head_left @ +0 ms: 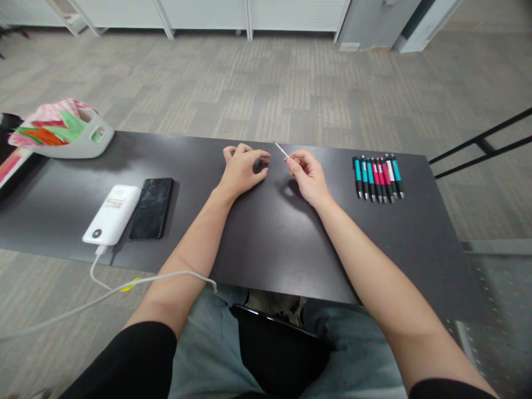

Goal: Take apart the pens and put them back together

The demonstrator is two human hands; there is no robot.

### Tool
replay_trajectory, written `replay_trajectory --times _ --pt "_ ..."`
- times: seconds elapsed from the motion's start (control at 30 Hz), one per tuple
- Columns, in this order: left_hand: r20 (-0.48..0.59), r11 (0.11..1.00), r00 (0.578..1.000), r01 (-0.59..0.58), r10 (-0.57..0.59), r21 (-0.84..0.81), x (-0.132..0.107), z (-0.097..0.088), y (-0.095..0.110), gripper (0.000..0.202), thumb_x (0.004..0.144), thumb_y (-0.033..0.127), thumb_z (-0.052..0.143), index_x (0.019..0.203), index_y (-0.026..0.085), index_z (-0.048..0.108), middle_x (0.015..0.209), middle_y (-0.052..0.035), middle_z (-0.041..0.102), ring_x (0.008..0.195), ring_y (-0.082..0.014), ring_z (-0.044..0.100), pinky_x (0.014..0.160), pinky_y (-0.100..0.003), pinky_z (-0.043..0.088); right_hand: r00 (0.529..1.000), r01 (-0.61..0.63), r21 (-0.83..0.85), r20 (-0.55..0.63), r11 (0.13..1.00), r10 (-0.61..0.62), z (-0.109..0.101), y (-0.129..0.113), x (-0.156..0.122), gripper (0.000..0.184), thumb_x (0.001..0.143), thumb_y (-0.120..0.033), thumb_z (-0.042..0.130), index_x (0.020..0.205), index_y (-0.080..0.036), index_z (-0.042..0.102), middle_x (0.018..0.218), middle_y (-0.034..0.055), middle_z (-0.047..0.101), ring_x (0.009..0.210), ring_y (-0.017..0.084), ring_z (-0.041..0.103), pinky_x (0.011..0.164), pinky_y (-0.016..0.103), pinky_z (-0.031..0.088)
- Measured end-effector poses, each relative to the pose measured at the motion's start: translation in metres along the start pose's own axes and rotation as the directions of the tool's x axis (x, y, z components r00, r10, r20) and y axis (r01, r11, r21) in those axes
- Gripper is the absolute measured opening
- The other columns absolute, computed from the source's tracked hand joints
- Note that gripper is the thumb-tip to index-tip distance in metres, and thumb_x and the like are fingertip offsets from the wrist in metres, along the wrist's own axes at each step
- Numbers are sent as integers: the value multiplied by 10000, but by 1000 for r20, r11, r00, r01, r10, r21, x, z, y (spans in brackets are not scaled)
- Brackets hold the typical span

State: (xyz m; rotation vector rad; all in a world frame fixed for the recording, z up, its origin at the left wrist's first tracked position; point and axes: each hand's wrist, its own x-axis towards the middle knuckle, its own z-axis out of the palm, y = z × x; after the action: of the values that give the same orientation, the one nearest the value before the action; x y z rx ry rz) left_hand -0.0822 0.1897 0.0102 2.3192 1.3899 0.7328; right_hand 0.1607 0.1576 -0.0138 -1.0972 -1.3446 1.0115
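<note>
Left forearm (195, 235) and right forearm (369, 260) bare, reaching over near edge of surface (282, 249), converging. Left hand (240, 172) back up, thumb and forefinger tips apart, other fingers loosely bent. Right hand (308, 176) in pinch grip, thumb against forefinger, remaining fingers curled. Both near far edge, side by side, apart.

Probably an office: carpet tiles (199, 94).

R hand (308, 176) w/ thin rod (281, 148), L hand (239, 173) curled, pens (376, 173) on tbl (415, 238)
</note>
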Motion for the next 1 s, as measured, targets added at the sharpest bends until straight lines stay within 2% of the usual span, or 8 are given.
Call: replay_trajectory --times 0.2,0.33,0.4,0.47,0.57,0.67,0.83,1.0 --pt "-10 1000 1000 3 -3 -18 -1 0 2 374 1055 355 905 1428 364 919 1420 -93 953 1421 -466 682 1337 -768 363 1000 -5 -8 13 1000 5 0 -1 0 684 992 -977 920 1044 -331 703 813 -18 514 763 227 483 700 388 427" --pt "-129 971 992 -29 -2 -237 5 6 -2 404 1065 487 971 1439 345 914 1414 -92 957 1392 -413 771 1362 -679 446 999 45 -16 25 999 -45 -1 3 1 738 991 -1053 846 1061 -329 723 809 -18 517 758 228 461 733 399 435" --pt "-178 894 984 -92 14 -439 10 13 -5 479 1055 674 991 1379 327 923 1302 -91 965 1260 -360 829 1271 -584 563 998 57 -44 28 997 -56 -2 6 1 752 992 -1071 827 1056 -327 731 802 -21 506 763 228 452 745 400 434" --pt "-186 774 982 -132 19 -620 15 20 -6 615 1000 857 993 1261 303 928 1172 -85 954 1094 -307 852 1092 -490 647 997 77 -69 37 995 -75 -2 8 0 746 1006 -1066 820 1049 -326 742 798 -24 488 768 226 446 751 398 427" --pt "-171 641 985 -122 -14 -758 20 28 -3 744 889 987 1016 1064 276 887 1066 -75 920 942 -255 829 883 -414 656 992 111 -79 64 991 -106 -3 9 -2 711 1038 -1034 821 1051 -325 764 802 -27 481 764 219 446 751 394 423" --pt "-202 605 975 -104 -96 -790 23 27 2 692 922 929 1038 986 276 821 1016 -64 888 903 -230 805 840 -388 665 993 100 -98 75 990 -93 -3 7 -2 691 1040 -1020 829 1088 -333 787 806 -27 491 766 223 465 761 399 452" --pt "-268 628 913 -17 -307 -778 31 17 -2 506 1079 778 976 1089 305 798 995 -40 880 874 -208 798 825 -350 678 998 51 -55 35 997 -49 -3 4 2 743 994 -1057 833 1175 -338 785 823 -18 559 789 243 554 782 413 532" --pt "-240 755 945 13 -224 -655 27 24 -11 475 1088 686 993 1250 293 780 1005 -46 886 906 -229 842 858 -359 669 1000 7 -12 15 1000 -6 -3 4 4 775 981 -1085 808 1157 -331 767 841 -15 551 815 242 595 763 399 553"
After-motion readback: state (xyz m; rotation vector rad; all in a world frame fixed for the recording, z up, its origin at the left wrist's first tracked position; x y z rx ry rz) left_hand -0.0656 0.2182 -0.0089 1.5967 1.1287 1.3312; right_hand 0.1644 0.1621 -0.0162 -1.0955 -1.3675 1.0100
